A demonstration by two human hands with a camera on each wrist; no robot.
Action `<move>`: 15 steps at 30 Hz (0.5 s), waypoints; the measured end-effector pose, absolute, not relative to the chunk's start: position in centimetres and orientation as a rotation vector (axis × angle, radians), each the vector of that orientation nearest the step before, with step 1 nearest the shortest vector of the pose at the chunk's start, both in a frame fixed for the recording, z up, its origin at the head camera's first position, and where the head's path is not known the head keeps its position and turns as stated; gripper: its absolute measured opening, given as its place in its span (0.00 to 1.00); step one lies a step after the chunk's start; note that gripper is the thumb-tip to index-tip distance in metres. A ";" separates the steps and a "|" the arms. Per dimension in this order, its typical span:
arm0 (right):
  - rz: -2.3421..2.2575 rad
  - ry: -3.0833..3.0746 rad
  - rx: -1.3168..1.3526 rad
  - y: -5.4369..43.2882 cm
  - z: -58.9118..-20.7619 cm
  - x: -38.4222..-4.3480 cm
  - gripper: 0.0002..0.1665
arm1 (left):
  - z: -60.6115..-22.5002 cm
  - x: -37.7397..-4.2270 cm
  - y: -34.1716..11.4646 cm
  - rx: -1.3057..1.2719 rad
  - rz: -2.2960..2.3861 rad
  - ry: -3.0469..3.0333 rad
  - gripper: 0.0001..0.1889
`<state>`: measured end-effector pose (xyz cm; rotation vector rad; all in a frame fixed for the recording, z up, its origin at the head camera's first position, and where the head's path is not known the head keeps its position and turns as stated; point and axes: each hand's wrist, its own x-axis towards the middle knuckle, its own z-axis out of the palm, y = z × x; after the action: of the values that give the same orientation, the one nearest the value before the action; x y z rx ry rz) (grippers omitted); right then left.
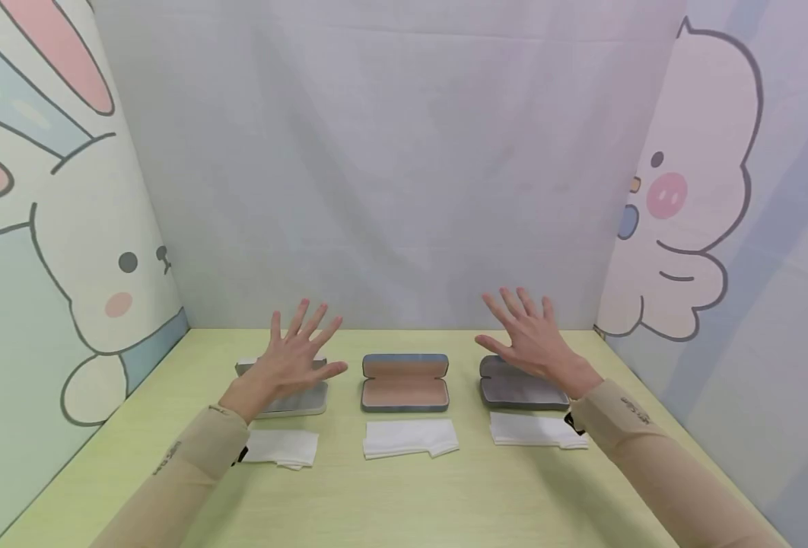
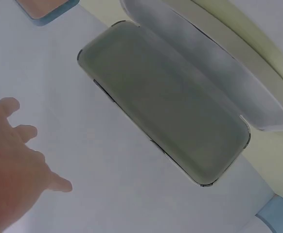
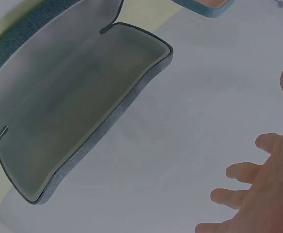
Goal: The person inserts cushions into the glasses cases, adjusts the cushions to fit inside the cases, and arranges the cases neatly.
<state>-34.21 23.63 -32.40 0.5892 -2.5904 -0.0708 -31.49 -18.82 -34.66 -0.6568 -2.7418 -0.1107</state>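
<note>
My left hand [image 1: 286, 369] hovers with spread fingers over the left glasses case [image 1: 311, 399], whose lid stands up; the hand covers part of it. In the left wrist view this case [image 2: 166, 102] shows a bare grey-green inside. My right hand [image 1: 537, 346], fingers also spread, is over the right glasses case [image 1: 523, 390], dark grey and open. The right wrist view shows nothing inside that case [image 3: 83, 102]. Between the hands stands a blue glasses case [image 1: 405, 394] with a pink lining, its lid raised. Neither hand holds anything.
A folded white cloth lies in front of each case: left cloth [image 1: 284, 447], middle cloth [image 1: 409, 438] and right cloth [image 1: 537, 431]. Pale fabric walls [image 1: 390, 167] enclose the light yellow table [image 1: 390, 502] at the back and both sides, with cartoon animals on the side walls.
</note>
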 end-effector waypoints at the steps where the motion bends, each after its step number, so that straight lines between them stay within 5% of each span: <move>1: -0.072 -2.586 0.597 23.5 -32.4 -34.3 0.49 | -34.6 -31.5 -18.9 -0.661 -0.120 -2.741 0.44; 15: 0.294 -2.631 0.758 19.7 -32.1 -34.1 0.44 | -33.2 -31.5 -23.6 -0.608 -0.369 -2.756 0.41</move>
<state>-34.12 19.75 -32.08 0.7584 -2.6310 0.2936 -31.53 -23.65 -33.21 -0.6077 -2.7565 -0.3685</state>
